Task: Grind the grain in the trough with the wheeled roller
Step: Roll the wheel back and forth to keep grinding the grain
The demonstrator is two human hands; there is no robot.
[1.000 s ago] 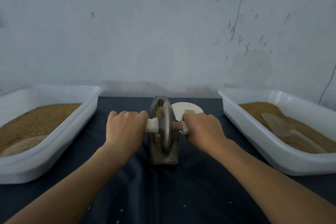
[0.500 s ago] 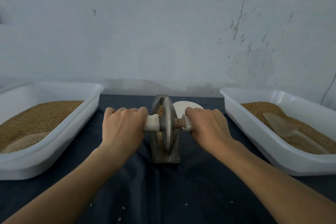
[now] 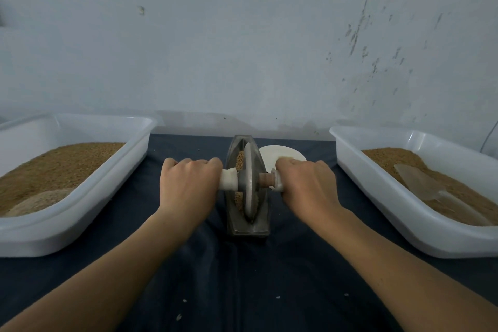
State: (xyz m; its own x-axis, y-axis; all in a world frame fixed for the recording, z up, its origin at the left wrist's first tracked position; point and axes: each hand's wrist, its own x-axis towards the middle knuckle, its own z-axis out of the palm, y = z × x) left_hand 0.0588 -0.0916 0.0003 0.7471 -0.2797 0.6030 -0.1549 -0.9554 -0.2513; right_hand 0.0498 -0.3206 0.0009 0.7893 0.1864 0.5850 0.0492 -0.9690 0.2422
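A narrow grey metal trough (image 3: 248,228) stands lengthwise on the dark cloth at the table's middle. Brown grain (image 3: 239,160) lies inside it. The metal wheel of the roller (image 3: 251,183) sits upright in the trough, about midway along it. My left hand (image 3: 188,183) grips the white-wrapped left end of the axle (image 3: 228,182). My right hand (image 3: 307,183) grips the right end of the axle, where a short brown stub (image 3: 265,178) shows beside the wheel.
A white tub (image 3: 89,191) of brown grain stands at the left. Another white tub (image 3: 398,197) at the right holds grain and a clear scoop (image 3: 420,183). A small white dish (image 3: 280,155) sits behind the trough. A pale wall rises close behind.
The wheel has rolled slightly away from me along the trough, then drawn back a little; both hands moved with it and kept their grip.
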